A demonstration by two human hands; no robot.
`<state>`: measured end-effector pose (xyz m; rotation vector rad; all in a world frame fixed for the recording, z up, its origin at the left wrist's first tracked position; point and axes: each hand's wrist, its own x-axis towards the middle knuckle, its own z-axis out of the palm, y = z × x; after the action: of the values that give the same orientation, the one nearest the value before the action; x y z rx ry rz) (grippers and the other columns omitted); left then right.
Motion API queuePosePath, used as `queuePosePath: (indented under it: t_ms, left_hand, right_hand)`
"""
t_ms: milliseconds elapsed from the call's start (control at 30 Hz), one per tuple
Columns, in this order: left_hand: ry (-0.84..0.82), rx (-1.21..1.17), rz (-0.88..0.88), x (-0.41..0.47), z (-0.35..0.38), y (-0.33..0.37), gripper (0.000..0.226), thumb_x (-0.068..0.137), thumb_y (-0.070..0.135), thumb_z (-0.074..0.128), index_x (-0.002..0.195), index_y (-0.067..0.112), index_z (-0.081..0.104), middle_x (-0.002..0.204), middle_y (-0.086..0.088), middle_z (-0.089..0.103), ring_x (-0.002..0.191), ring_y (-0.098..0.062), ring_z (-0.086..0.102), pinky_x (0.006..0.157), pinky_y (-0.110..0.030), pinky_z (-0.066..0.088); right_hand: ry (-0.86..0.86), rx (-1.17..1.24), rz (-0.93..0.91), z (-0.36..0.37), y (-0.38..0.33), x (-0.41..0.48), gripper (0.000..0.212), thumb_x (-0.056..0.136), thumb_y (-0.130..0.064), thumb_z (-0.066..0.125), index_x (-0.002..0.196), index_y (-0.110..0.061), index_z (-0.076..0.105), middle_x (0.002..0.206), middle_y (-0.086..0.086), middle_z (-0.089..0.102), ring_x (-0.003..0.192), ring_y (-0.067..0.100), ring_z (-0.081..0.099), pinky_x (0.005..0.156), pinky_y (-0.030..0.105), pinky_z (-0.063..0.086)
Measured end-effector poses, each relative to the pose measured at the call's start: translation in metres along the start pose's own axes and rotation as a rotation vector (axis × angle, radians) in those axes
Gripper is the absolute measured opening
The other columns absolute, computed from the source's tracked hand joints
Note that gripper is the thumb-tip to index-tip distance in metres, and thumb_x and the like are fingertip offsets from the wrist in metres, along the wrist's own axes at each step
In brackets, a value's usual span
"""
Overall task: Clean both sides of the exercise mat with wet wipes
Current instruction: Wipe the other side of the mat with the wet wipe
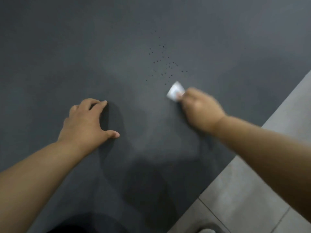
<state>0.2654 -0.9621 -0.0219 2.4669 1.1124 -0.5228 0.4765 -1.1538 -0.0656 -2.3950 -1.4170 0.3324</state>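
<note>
A dark grey exercise mat (117, 56) fills most of the view. Small dark specks (165, 64) are scattered on it right of the middle. My right hand (200, 109) is blurred and grips a folded white wet wipe (175, 92), which lies against the mat just below the specks. My left hand (85, 121) rests on the mat at the left, fingertips and spread thumb touching the surface, holding nothing.
Light grey floor tiles (262, 190) run along the mat's right edge, from the lower middle up to the right side. A dark shape (80, 227), partly cut off, sits at the bottom edge.
</note>
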Motion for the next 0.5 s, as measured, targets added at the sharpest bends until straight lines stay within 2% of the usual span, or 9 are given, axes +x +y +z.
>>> queuePosePath:
  t_ms: [67,133,167,200,267,367,433,467,500]
  left_hand:
    - [-0.030,0.015,-0.036,0.011,-0.004,-0.002,0.122,0.053,0.056,0.083,0.150,0.028,0.015,0.154,0.004,0.008,0.140,-0.023,0.007,0.114,-0.045,0.022]
    - [-0.083,0.017,-0.056,0.024,-0.007,-0.003,0.136,0.047,0.057,0.085,0.151,0.027,0.004,0.157,0.004,-0.009,0.144,-0.020,-0.008,0.118,-0.044,0.010]
    - [-0.099,0.008,-0.058,0.029,-0.009,-0.003,0.139,0.045,0.057,0.085,0.151,0.025,0.001,0.157,0.004,-0.012,0.144,-0.019,-0.013,0.118,-0.043,0.007]
    - [-0.105,-0.006,-0.059,0.035,-0.011,-0.004,0.140,0.044,0.056,0.086,0.151,0.024,0.001,0.157,0.004,-0.012,0.144,-0.018,-0.014,0.119,-0.043,0.006]
    - [-0.101,-0.028,-0.061,0.041,-0.014,-0.004,0.143,0.041,0.057,0.087,0.151,0.024,0.001,0.155,0.008,-0.011,0.145,-0.018,-0.013,0.118,-0.044,0.011]
    - [-0.107,-0.019,-0.058,0.043,-0.013,-0.003,0.145,0.041,0.058,0.086,0.150,0.028,-0.003,0.153,0.012,-0.021,0.144,-0.019,-0.018,0.117,-0.045,0.013]
    - [-0.109,-0.020,-0.057,0.043,-0.011,-0.004,0.144,0.043,0.058,0.085,0.150,0.030,-0.006,0.152,0.013,-0.027,0.143,-0.018,-0.022,0.117,-0.045,0.010]
    - [-0.116,-0.021,-0.053,0.043,-0.010,-0.005,0.143,0.044,0.058,0.085,0.150,0.030,-0.008,0.152,0.012,-0.029,0.142,-0.017,-0.023,0.117,-0.044,0.007]
    - [-0.121,-0.021,-0.045,0.044,-0.009,-0.006,0.143,0.045,0.058,0.084,0.149,0.029,-0.010,0.151,0.011,-0.031,0.141,-0.018,-0.024,0.117,-0.043,0.004]
  right_hand:
    - [0.188,-0.128,0.286,-0.022,0.044,0.028,0.014,0.086,-0.002,0.049,0.089,0.002,0.062,0.088,0.023,0.055,0.076,0.037,0.054,0.064,0.036,0.041]
    - [0.179,-0.191,0.553,-0.029,0.062,0.043,0.022,0.085,-0.001,0.044,0.098,0.008,0.060,0.101,0.026,0.051,0.086,0.040,0.051,0.067,0.037,0.036]
    - [0.187,-0.181,0.561,-0.025,0.057,0.045,0.025,0.085,-0.002,0.042,0.100,0.008,0.059,0.104,0.026,0.051,0.089,0.040,0.051,0.068,0.037,0.036]
    - [0.209,-0.198,0.491,-0.018,0.043,0.046,0.029,0.084,-0.004,0.041,0.101,0.008,0.060,0.102,0.027,0.054,0.087,0.041,0.054,0.067,0.038,0.040]
    - [0.186,-0.117,0.170,0.005,0.001,0.037,0.032,0.076,-0.006,0.042,0.097,0.004,0.064,0.086,0.023,0.058,0.068,0.039,0.058,0.055,0.034,0.046]
    - [-0.065,0.005,-0.353,0.036,-0.064,0.008,0.028,0.077,-0.011,0.046,0.091,-0.002,0.069,0.073,0.010,0.057,0.052,0.029,0.053,0.043,0.025,0.041]
    - [-0.162,-0.009,-0.442,0.033,-0.067,0.012,0.027,0.087,-0.017,0.042,0.085,-0.010,0.068,0.068,0.002,0.055,0.054,0.026,0.051,0.046,0.026,0.034]
    - [-0.171,-0.006,-0.358,0.024,-0.056,0.024,0.027,0.092,-0.021,0.042,0.078,-0.017,0.064,0.065,-0.004,0.052,0.058,0.024,0.053,0.050,0.025,0.032]
    - [-0.087,-0.027,-0.265,0.019,-0.034,0.038,0.026,0.095,-0.022,0.045,0.073,-0.019,0.059,0.064,-0.008,0.049,0.061,0.022,0.053,0.053,0.025,0.032]
